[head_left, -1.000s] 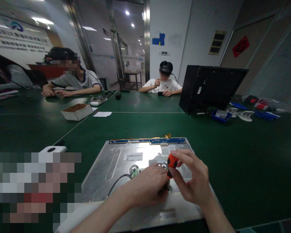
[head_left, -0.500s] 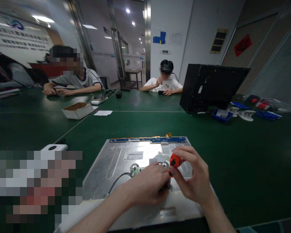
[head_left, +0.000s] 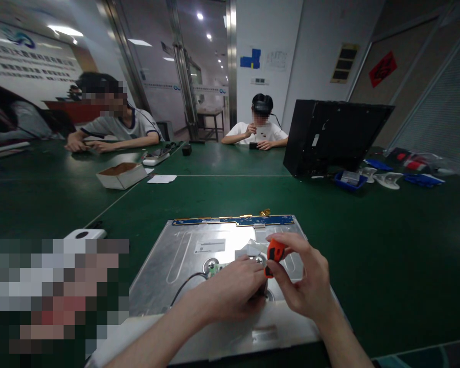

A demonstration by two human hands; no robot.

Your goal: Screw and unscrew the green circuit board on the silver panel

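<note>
Noted near the surface's near edge: metal panel, with blue circuit board along far edge. Grasping orange-and-black handle in right hand; keeping left hand low beside it, grip hidden, cannot tell. Completed versus remaining work: not determinable.

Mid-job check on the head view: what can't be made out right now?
All in the head view:
- Below the orange-and-black handle: any tip is hidden behind the left hand.
- Left fingertips and their grip: hidden by that hand's own back.
- Green board: its right part is covered by the left hand.
- Label: print too small.
- Lower left, below the white device: masked by pixelation.
</note>
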